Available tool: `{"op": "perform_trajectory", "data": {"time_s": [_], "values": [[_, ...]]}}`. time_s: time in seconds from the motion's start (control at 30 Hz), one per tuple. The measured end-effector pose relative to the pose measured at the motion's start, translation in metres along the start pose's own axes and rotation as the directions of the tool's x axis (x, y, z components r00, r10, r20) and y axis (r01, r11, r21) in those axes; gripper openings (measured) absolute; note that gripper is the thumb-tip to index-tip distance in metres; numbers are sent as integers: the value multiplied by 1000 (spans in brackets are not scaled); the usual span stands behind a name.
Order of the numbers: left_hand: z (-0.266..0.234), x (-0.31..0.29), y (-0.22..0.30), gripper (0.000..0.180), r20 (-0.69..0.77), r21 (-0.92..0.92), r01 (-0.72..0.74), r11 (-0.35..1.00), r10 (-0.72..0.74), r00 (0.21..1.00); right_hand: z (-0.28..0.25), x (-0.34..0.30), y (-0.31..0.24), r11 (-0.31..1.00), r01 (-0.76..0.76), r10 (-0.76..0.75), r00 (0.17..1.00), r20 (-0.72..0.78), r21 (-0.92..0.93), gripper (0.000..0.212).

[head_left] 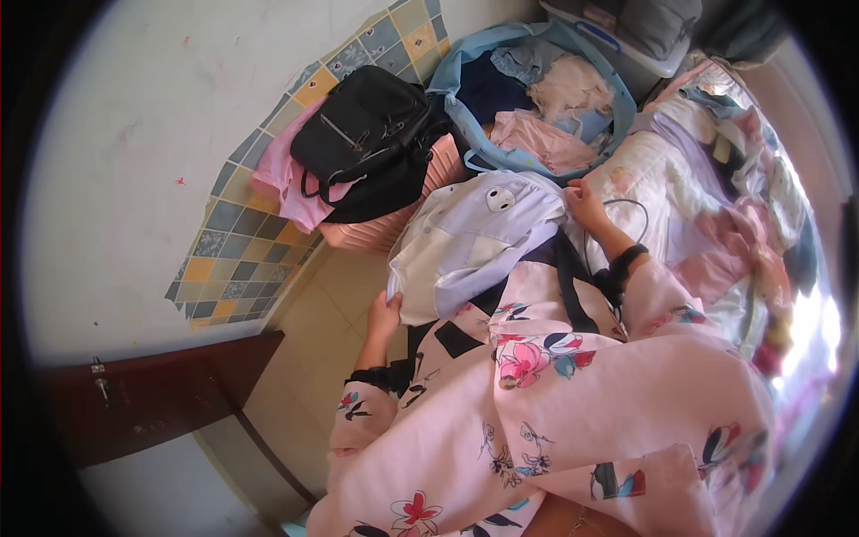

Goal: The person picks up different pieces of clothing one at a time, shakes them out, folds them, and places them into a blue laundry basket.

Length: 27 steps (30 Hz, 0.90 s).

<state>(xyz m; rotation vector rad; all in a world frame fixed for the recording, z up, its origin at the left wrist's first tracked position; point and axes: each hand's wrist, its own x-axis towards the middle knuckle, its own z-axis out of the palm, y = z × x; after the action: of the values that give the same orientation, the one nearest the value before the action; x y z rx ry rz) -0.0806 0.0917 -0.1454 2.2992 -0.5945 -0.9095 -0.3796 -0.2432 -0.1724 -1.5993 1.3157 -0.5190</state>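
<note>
A pale lavender and cream cloth garment with a cartoon-eye patch lies spread across my lap. Its exact kind is hard to make out. My left hand is closed on its near left edge. At its far right edge, my right hand pinches the cloth, close to the rim of a round blue fabric basket. Dark bands circle both my wrists, and a thin cable loops beside the right one.
Folded clothes fill the basket. A black backpack and a pink cloth rest on a ribbed pink suitcase by the tiled wall. Rumpled clothes cover the bed at right. A grey storage bin stands behind. A dark wooden panel is at left.
</note>
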Motion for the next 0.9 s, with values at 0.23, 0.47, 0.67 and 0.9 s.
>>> {"op": "perform_trajectory", "data": {"time_s": [0.23,0.47,0.67,0.9], "values": [[-5,-20,33,47,-202,560,-415,717,604,771,-8,-36,-35,910,-376,281,870,404,176,51],[21,-27,64,55,196,126,-637,761,610,768,-21,-39,-16,887,-387,185,798,573,252,43],[26,-41,57,61,357,209,-658,724,570,740,-56,-63,-36,907,-373,244,843,480,195,47],[29,-40,58,79,381,157,-670,726,581,719,-16,-47,-22,979,203,-181,887,425,-6,42]]}}
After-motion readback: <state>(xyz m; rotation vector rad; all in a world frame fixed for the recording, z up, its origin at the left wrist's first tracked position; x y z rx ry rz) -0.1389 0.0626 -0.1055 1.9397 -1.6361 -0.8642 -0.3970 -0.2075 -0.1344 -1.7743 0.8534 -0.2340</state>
